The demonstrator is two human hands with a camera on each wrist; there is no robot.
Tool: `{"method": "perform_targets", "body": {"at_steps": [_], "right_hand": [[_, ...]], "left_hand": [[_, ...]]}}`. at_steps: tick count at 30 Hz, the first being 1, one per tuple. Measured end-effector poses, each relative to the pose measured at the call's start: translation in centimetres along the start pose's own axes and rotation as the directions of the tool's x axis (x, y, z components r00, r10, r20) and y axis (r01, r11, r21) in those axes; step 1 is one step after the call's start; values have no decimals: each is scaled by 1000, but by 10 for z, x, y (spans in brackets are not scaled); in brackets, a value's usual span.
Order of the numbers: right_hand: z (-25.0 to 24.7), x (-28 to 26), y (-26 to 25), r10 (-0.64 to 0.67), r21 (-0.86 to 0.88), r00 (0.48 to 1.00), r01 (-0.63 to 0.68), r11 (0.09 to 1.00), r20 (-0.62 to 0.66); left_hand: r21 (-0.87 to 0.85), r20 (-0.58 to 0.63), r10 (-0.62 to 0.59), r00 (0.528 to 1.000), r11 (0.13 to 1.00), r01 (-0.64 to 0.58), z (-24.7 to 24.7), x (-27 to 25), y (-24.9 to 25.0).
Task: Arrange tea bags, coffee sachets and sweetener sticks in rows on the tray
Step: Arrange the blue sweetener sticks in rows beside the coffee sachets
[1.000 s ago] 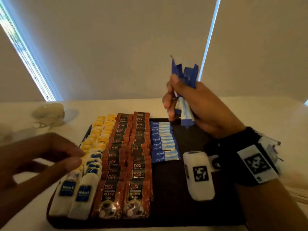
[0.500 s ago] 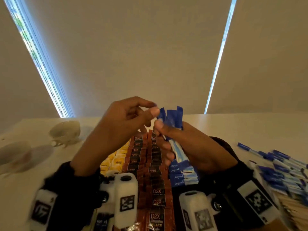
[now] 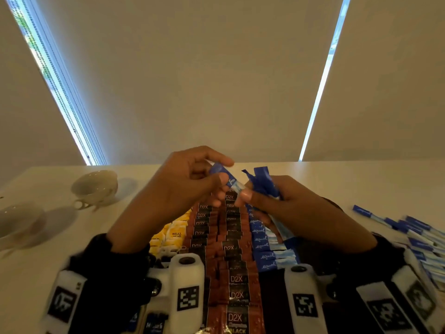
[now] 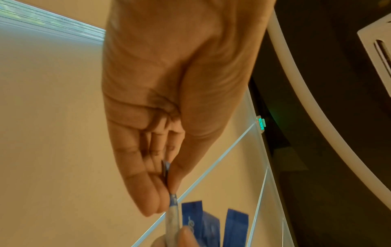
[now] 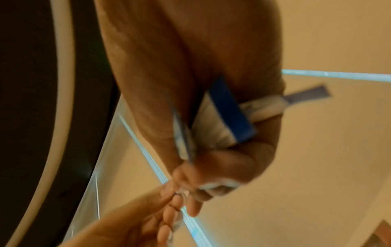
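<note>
Above the dark tray [image 3: 274, 297] my left hand [image 3: 192, 182] pinches one blue and white sweetener stick [image 3: 228, 180] between thumb and fingers; the left wrist view shows that stick [image 4: 172, 210] edge-on. My right hand [image 3: 284, 208] grips a bunch of sweetener sticks [image 3: 261, 182], blue ends up, its thumb touching the single stick's lower end. The bunch [image 5: 228, 113] crosses the right palm. On the tray lie rows of yellow tea bags [image 3: 175, 233], brown coffee sachets [image 3: 237, 280] and blue sweetener sticks [image 3: 267, 247].
Two white cups [image 3: 95, 188] [image 3: 18, 222] stand on the pale table at the left. A loose heap of sweetener sticks [image 3: 419, 239] lies on the table right of the tray. Window blinds close off the back.
My left hand rose from the tray's left edge to meet the right hand and has drawn one stick sideways out of the bunch. The view has tilted upward.
</note>
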State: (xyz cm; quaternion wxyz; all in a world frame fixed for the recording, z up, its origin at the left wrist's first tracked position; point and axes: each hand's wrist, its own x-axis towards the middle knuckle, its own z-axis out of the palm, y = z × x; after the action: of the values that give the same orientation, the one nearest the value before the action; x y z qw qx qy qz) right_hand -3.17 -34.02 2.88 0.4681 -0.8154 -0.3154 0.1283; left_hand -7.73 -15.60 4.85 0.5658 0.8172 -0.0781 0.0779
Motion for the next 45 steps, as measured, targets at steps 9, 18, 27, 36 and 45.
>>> {"method": "perform_targets", "body": {"at_steps": [9,18,27,36,45], "right_hand": [[-1,-4,-5,25,107,996,-34,994,84],[-15,-12,-3,87,355,931,-220,909,356],[-9,-12,-9,66,388,870,-284,877,488],[-36,-12,7,121,214,977,-158,964,173],[-21,-6,5,128,212,967,-81,974,-219]], "left_hand": [[61,105,69,992,995,-76,4,-4,6],[111,92,42,995,992,-53,15,-12,11],[151,179,-53,982,988,26,11,-12,8],[29,-14,-82,997,996,82,-2,-5,-1],[-19,-63,-85,994,996,84,-6,-3,-2]]}}
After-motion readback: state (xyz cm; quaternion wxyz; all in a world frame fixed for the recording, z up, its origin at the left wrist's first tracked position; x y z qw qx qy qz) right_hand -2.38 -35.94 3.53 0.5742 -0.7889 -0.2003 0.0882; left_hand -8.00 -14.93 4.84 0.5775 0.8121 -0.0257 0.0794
